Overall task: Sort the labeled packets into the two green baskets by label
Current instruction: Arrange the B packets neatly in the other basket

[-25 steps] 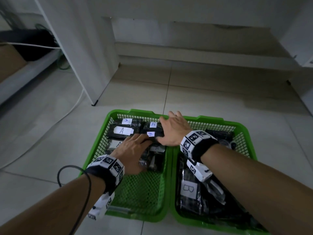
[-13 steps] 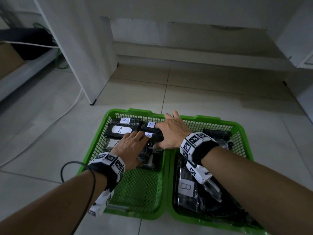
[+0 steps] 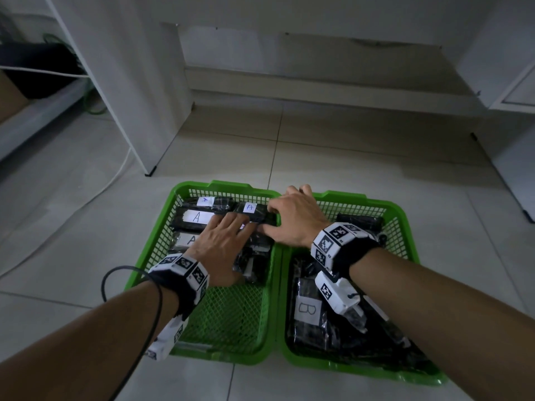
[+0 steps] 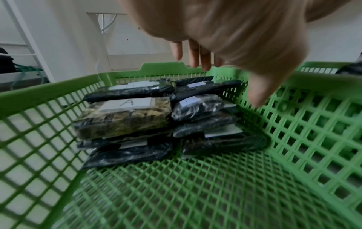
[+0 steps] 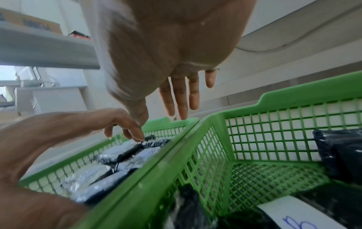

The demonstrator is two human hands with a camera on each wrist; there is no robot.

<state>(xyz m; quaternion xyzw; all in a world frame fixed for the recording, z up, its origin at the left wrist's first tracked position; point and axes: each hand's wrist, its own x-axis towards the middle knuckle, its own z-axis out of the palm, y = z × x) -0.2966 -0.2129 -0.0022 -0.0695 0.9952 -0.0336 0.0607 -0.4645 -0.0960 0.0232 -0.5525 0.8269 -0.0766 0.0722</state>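
Two green baskets stand side by side on the floor. The left basket [image 3: 150,256] holds several dark packets at its far end, among them a large packet labeled A [image 3: 197,217] and a smaller A packet [image 3: 249,208]. The right basket [image 3: 405,235] holds dark packets, one labeled B [image 3: 308,309]. My left hand [image 3: 228,235] lies over the A stack with fingers straight, fingertips touching a packet's top [image 5: 141,137]. My right hand [image 3: 292,215] reaches across the shared rims, fingers straight, thumb by the packets. The left wrist view shows the A stack [image 4: 125,114] below my left hand [image 4: 225,38].
The near half of the left basket [image 4: 195,193] is bare mesh. A white furniture panel [image 3: 130,96] stands at the far left with a white cable [image 3: 110,183] on the tiles beside it. A low white ledge [image 3: 318,91] runs along the far wall.
My left hand's fingers have slid slightly forward over the A packets, covering a small label. The right hand stays nearly where it was.
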